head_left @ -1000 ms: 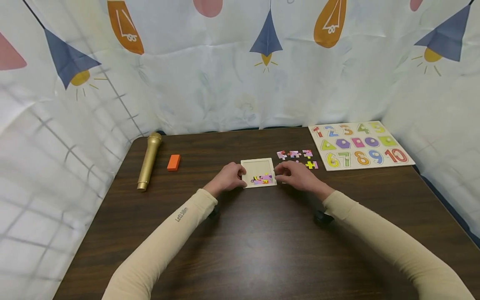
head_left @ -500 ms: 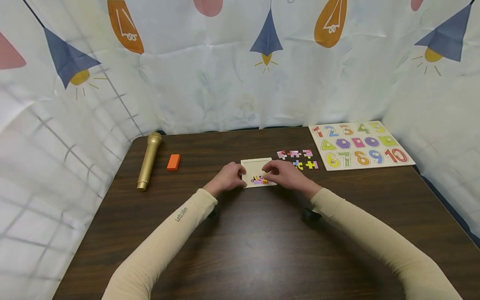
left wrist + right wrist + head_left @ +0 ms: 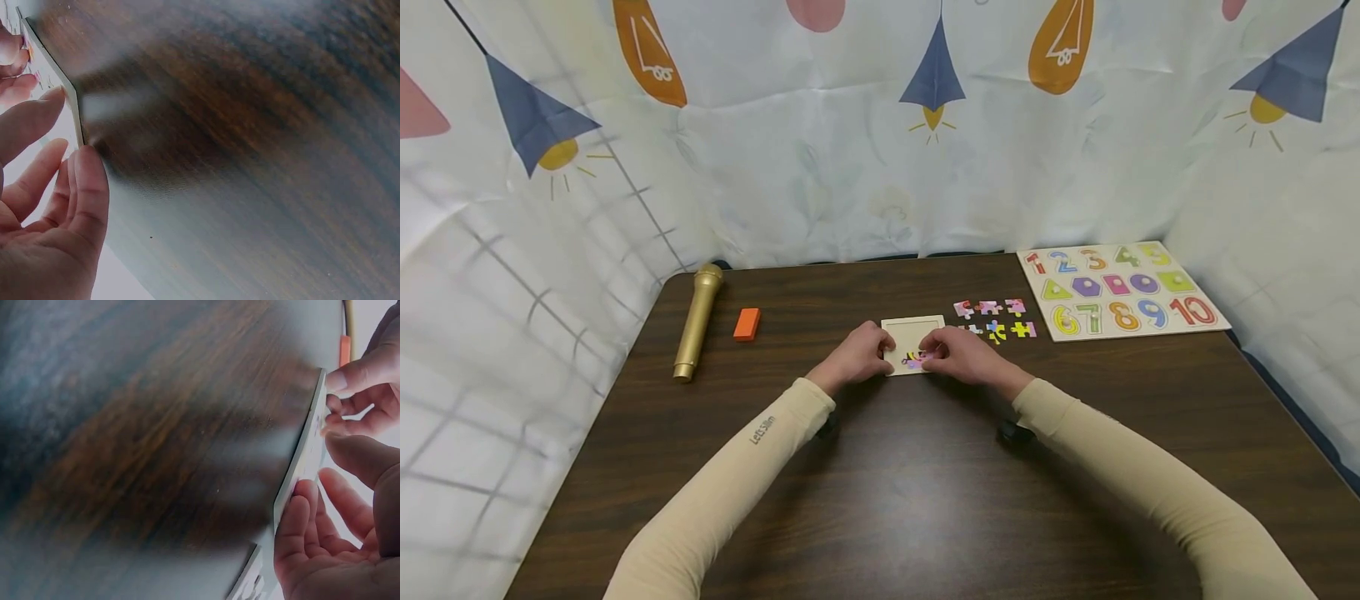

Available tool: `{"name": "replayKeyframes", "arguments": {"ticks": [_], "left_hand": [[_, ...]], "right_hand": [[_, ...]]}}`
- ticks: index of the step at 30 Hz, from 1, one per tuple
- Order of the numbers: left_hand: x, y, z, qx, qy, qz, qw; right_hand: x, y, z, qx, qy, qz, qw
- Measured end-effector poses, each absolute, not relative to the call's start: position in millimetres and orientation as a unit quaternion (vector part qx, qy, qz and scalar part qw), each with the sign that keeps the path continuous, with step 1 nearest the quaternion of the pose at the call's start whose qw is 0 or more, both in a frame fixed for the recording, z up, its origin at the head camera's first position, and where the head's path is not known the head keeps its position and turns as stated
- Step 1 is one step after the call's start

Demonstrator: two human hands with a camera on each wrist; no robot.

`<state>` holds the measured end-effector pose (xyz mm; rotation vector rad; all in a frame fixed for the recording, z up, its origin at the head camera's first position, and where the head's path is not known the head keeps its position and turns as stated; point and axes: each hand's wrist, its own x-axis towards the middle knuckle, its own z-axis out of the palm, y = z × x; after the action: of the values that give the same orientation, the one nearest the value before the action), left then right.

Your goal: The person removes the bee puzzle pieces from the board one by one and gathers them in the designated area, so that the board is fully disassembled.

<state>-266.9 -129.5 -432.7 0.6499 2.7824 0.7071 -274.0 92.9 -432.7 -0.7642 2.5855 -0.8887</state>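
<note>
A small pale wooden puzzle tray (image 3: 897, 327) lies mid-table, with several pink, purple and yellow jigsaw pieces (image 3: 913, 362) along its near side. My left hand (image 3: 856, 354) grips the tray's left edge; in the left wrist view, the thumb of that hand (image 3: 47, 206) is on top and fingers are at the rim. My right hand (image 3: 964, 356) reaches over the tray's right side, curled thumb and fingertips at the pieces. In the right wrist view, the right hand (image 3: 340, 531) also has fingers against the tray edge (image 3: 300, 459). Anything between its thumb and index finger is hidden.
Several loose jigsaw pieces (image 3: 989, 308) lie in two rows beyond my right hand. A number-and-shape board (image 3: 1078, 287) sits at the back right. On the left are a gold microphone (image 3: 698, 325) and an orange block (image 3: 747, 325). Printed curtains (image 3: 850, 167) surround the dark table (image 3: 910, 483).
My right hand has moved left from beside the tray's right edge to over the jigsaw pieces inside it. The left hand and the tray have stayed almost still.
</note>
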Motion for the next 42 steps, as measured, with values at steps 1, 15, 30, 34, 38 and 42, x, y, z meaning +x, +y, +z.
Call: {"name": "replayKeyframes", "arguments": {"ticks": [1, 15, 30, 34, 38, 42], "left_hand": [[-266, -129, -432, 0.225, 0.940, 0.237, 0.097], [-255, -123, -417, 0.223, 0.945, 0.219, 0.100], [-254, -124, -417, 0.222, 0.945, 0.218, 0.102], [-254, -124, -417, 0.225, 0.945, 0.214, 0.101], [-254, -124, -417, 0.226, 0.945, 0.214, 0.101], [-254, -123, -417, 0.219, 0.945, 0.215, 0.109]], "right_hand": [[-274, 92, -432, -0.265, 0.900, -0.312, 0.151], [-272, 82, -433, -0.280, 0.902, -0.300, 0.137], [-265, 75, -435, -0.276, 0.913, -0.269, 0.131], [-266, 75, -436, -0.288, 0.911, -0.263, 0.134], [-266, 76, -436, -0.301, 0.908, -0.262, 0.127], [-265, 77, -436, -0.316, 0.902, -0.271, 0.112]]}}
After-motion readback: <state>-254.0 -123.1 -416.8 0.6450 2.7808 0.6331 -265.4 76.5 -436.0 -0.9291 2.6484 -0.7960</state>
